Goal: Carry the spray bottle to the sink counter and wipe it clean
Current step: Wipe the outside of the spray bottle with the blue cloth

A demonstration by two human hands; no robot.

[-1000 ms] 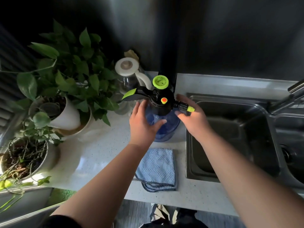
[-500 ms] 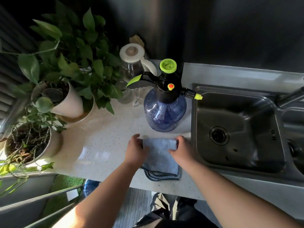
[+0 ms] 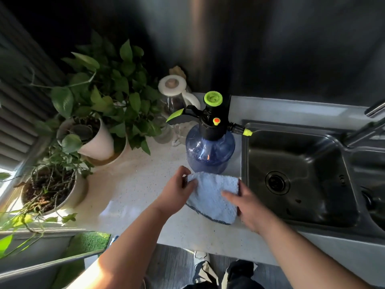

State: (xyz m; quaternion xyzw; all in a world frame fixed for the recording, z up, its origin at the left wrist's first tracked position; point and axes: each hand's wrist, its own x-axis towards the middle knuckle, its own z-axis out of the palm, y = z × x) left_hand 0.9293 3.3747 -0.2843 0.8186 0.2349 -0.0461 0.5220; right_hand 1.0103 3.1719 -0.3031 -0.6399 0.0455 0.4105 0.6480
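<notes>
the tabletop [image 3: 133, 184] is a pale speckled surface, with a steel sink [image 3: 291, 176] set into it at the right. a blue spray bottle [image 3: 210, 151] with black and lime-green pump head stands upright near the sink's left rim. a light blue cloth [image 3: 214, 197] lies just in front of the bottle. two potted plants [image 3: 93, 130] [image 3: 52, 184] stand at the left. a glass jug [image 3: 175, 97] with white lid stands behind the bottle.

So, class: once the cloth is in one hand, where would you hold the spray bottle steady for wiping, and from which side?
Probably the black pump head, from above: the spray bottle stands upright, and its round blue body stays free. Avoid the green-tipped trigger lever pointing left.
</notes>
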